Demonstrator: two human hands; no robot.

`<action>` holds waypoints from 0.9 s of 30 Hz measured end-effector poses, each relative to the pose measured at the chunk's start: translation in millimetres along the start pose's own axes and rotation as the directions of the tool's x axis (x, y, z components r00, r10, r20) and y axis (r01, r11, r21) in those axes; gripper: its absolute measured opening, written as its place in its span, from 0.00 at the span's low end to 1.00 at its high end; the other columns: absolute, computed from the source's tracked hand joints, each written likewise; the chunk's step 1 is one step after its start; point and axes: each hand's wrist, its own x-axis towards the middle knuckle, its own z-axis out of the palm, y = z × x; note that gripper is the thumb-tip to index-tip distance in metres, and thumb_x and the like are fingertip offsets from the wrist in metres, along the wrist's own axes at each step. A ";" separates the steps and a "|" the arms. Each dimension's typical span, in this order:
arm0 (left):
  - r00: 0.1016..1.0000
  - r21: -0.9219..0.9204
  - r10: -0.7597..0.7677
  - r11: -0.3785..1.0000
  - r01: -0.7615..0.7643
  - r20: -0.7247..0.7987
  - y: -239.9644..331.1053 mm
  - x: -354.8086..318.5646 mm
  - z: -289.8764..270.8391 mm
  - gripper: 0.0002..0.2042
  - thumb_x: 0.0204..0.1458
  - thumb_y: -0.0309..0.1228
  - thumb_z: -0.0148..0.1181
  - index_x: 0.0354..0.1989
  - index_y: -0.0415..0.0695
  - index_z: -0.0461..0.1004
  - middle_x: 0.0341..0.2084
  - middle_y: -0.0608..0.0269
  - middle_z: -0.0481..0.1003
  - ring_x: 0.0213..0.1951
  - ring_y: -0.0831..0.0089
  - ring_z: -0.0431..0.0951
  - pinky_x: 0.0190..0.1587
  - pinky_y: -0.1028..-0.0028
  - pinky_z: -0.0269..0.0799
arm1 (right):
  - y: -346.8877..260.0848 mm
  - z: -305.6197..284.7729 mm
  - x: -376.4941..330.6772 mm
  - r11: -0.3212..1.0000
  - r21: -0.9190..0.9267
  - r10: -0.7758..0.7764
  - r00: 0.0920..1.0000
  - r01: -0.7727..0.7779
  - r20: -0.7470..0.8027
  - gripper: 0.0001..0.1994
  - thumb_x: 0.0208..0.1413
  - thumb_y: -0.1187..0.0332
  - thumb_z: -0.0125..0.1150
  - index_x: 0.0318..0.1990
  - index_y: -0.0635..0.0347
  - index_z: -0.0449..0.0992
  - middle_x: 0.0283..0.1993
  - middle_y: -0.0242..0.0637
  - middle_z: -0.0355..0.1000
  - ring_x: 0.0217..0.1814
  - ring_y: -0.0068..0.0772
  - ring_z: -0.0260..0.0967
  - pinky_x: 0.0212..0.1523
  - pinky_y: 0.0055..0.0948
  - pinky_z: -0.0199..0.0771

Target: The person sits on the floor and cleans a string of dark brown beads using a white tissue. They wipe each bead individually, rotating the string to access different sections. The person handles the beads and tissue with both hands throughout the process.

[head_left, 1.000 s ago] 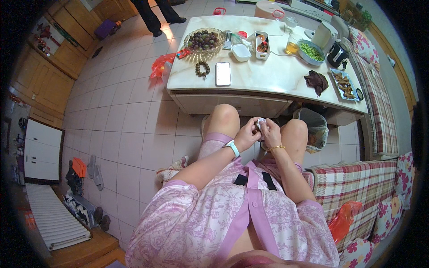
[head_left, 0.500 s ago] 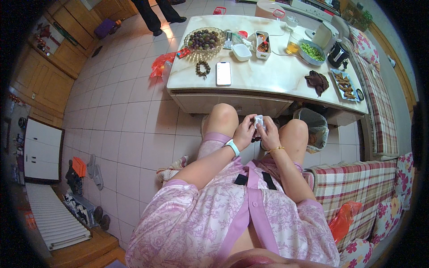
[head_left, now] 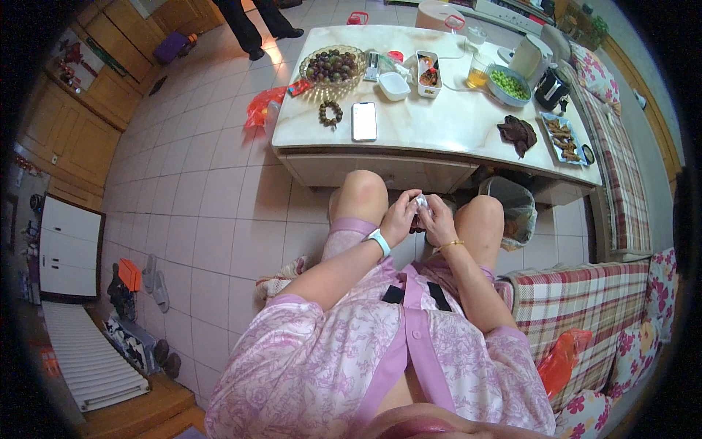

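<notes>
Both hands meet between my knees. My left hand (head_left: 398, 221), with a pale watch on the wrist, is closed around one side of a small white cloth or tissue (head_left: 420, 201). My right hand (head_left: 440, 222), wearing a gold bracelet, pinches its other side. Below the fingers a few dark, round, bead-like bits (head_left: 417, 226) show; the rest of them is hidden by my hands. On the table ahead of me lie a phone (head_left: 364, 121) with a lit screen and a brown bead bracelet (head_left: 330, 113).
The marble-topped table (head_left: 431, 130) carries a glass bowl of grapes (head_left: 333, 66), a white container (head_left: 394, 86), a bowl of green fruit (head_left: 509, 85), a drink glass (head_left: 478, 71), a brown cloth (head_left: 518, 136) and a snack tray (head_left: 563, 139). A lined bin (head_left: 512, 212) stands by my right knee. Someone's dark-trousered legs (head_left: 252, 29) are beyond.
The white cloth or tissue is now more bunched and covered by my fingers. My right hand has shifted slightly over it; the things on the table stay put.
</notes>
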 end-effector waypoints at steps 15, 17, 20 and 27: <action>0.999 -0.134 -0.028 0.990 0.032 0.036 -1.7 3.1 -0.5 0.15 0.64 0.34 0.44 0.55 0.41 0.62 0.24 0.68 0.70 0.26 0.83 0.68 0.26 0.82 0.67 | 30.2 0.4 3.2 0.914 0.351 0.210 0.978 -0.203 0.019 0.14 0.61 0.63 0.54 0.46 0.64 0.74 0.37 0.33 0.75 0.37 0.20 0.67 0.38 0.23 0.69; 1.000 -0.115 -0.024 0.993 0.024 0.004 5.3 0.8 -0.9 0.15 0.64 0.33 0.44 0.56 0.41 0.62 0.25 0.67 0.71 0.26 0.84 0.69 0.26 0.82 0.67 | 23.2 2.9 1.4 0.941 0.287 0.159 0.983 -0.179 0.091 0.15 0.60 0.63 0.56 0.48 0.63 0.74 0.38 0.34 0.75 0.38 0.21 0.68 0.39 0.23 0.69; 1.000 -0.108 -0.015 0.994 0.016 0.002 7.6 0.0 0.5 0.15 0.63 0.32 0.43 0.56 0.41 0.62 0.27 0.66 0.73 0.26 0.83 0.70 0.27 0.81 0.68 | 15.6 2.1 1.1 0.941 0.266 0.203 0.977 -0.212 0.062 0.13 0.59 0.62 0.57 0.41 0.64 0.73 0.32 0.32 0.73 0.32 0.20 0.66 0.33 0.24 0.68; 0.995 0.133 0.071 0.988 -0.081 0.077 2.7 -2.1 4.3 0.19 0.54 0.26 0.52 0.55 0.43 0.63 0.29 0.62 0.73 0.30 0.76 0.73 0.35 0.74 0.70 | 6.6 -3.5 1.2 0.900 0.269 0.351 0.936 -0.342 0.017 0.13 0.59 0.62 0.55 0.29 0.64 0.72 0.23 0.26 0.65 0.26 0.16 0.59 0.24 0.22 0.61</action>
